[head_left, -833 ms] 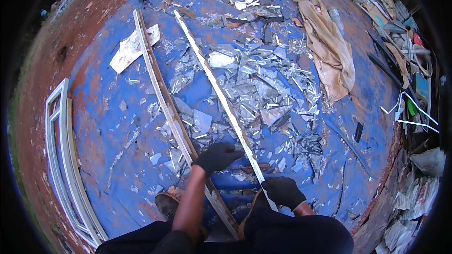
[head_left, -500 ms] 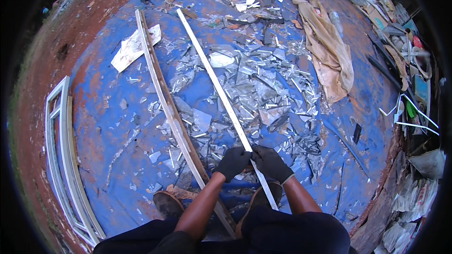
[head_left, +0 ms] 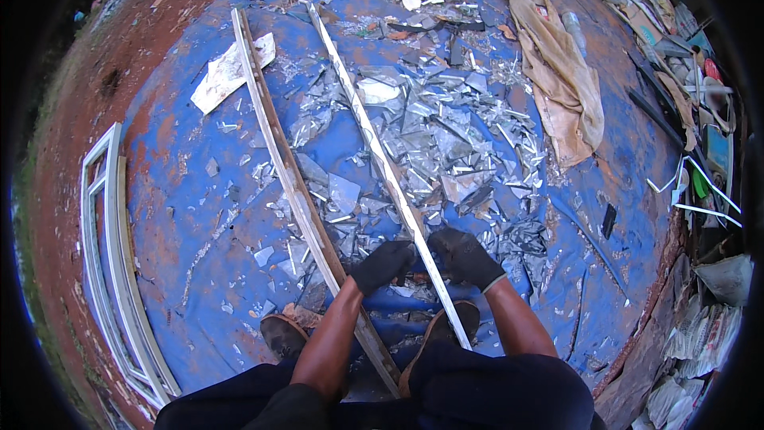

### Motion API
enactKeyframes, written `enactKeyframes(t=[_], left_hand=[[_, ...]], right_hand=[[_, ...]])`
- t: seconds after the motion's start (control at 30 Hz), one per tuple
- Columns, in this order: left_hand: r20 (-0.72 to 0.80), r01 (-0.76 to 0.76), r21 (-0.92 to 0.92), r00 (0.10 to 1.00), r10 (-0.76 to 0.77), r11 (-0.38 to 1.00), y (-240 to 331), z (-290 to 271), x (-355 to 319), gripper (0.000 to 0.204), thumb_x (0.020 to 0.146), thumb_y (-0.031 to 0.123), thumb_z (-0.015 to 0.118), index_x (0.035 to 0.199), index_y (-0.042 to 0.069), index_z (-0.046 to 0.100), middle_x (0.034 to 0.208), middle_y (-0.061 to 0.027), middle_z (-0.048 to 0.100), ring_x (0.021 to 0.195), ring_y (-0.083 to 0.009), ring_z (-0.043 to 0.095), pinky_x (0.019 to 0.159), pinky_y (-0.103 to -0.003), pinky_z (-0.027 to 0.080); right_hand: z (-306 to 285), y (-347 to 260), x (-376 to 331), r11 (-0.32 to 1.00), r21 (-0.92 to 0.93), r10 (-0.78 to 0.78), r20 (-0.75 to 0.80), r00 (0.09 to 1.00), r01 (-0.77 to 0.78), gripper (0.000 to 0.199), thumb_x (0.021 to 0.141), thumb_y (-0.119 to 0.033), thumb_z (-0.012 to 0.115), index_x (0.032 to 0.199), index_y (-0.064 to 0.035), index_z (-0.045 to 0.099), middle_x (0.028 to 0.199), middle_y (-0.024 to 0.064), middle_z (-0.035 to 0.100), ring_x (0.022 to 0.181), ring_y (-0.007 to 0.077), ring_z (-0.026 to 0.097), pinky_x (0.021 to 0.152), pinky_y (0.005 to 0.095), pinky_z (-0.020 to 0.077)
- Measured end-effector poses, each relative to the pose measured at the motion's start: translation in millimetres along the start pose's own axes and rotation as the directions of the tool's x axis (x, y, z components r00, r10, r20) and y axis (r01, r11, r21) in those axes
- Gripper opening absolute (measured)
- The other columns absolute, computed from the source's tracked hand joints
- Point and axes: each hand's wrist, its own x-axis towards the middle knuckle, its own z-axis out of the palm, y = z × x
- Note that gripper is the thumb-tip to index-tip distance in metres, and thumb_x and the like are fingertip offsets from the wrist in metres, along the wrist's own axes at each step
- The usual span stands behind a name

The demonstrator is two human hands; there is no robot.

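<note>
A long white frame strip (head_left: 403, 203) slants away from me between my two gloved hands. My left hand (head_left: 385, 266), in a dark glove, is closed with its fingertips at the strip's left edge. On the opposite edge, my right hand (head_left: 466, 258) is curled in, its fingers partly hidden. The strip's near end lies over my right shoe (head_left: 455, 320), and its upper face looks uneven, with darker patches. Left of it, a longer weathered grooved rail (head_left: 288, 166) runs between my feet, touched by neither hand.
Broken glass shards (head_left: 446, 139) cover the middle of the blue tarp (head_left: 191, 263). A pale window frame (head_left: 119, 255) lies at the left edge. A tan cloth (head_left: 557, 72) lies far right, near piled scrap (head_left: 708, 111). My left shoe (head_left: 283, 337) stands beside the rail.
The strip has turned about its length, now showing a rougher, patchy face instead of a smooth white one. My hands have moved slightly apart, and its far end has shifted a little right.
</note>
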Motion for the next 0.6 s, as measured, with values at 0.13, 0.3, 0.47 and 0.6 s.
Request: enactKeyframes(t=[0.13, 0.3, 0.47, 0.6], left_hand=[[-0.114, 0.068, 0.126, 0.992, -0.054, 0.99, 1, -20, -10, 0.033, 0.094, 0.029, 0.049, 0.088, -0.002, 0.06, 0.069, -0.012, 0.061, 0.06, -0.0228, 0.061, 0.055, -0.036, 0.047], [-0.459, 0.105, 0.47, 0.877, 0.141, 0.876, 30, -25, -20, 0.047, 0.086, 0.043, 0.061, 0.092, -0.004, 0.062, 0.085, -0.0279, 0.064, 0.081, -0.0441, 0.061, 0.072, -0.048, 0.047], [-0.413, 0.057, 0.223, 0.91, 0.041, 0.973, 10, -7, 0, 0.042, 0.088, 0.039, 0.064, 0.087, -0.003, 0.065, 0.072, -0.012, 0.062, 0.06, -0.0197, 0.061, 0.053, -0.034, 0.046], [-0.29, 0.019, -0.101, 0.956, -0.048, 0.995, 13, 8, 9, 0.031, 0.091, 0.028, 0.061, 0.09, -0.003, 0.065, 0.07, -0.0046, 0.061, 0.058, -0.0121, 0.061, 0.054, -0.027, 0.048]], right_hand=[[-18, -22, -1, 0.954, -0.062, 0.29, -0.045, 0.956, -0.292, 0.025, 0.093, -0.016, 0.049, 0.114, -0.006, 0.057, 0.105, 0.0194, 0.063, 0.09, 0.0405, 0.063, 0.076, 0.0488, 0.0517], [-18, -38, 5, 0.828, 0.307, 0.482, 0.035, 0.875, -0.469, 0.024, 0.092, -0.018, 0.059, 0.108, -0.0014, 0.062, 0.086, 0.0144, 0.064, 0.081, 0.0271, 0.065, 0.069, 0.0401, 0.0521], [3, -42, 21, 0.41, 0.564, 0.625, 0.399, 0.671, -0.717, 0.025, 0.095, -0.025, 0.061, 0.1, -0.0013, 0.064, 0.085, 0.006, 0.065, 0.072, 0.0095, 0.061, 0.057, 0.0243, 0.048], [16, -22, 2, 0.128, 0.802, 0.555, 0.43, 0.712, -0.583, 0.019, 0.093, -0.019, 0.061, 0.097, 0.0, 0.064, 0.089, 0.0075, 0.065, 0.072, 0.0101, 0.061, 0.059, 0.0253, 0.0511]])
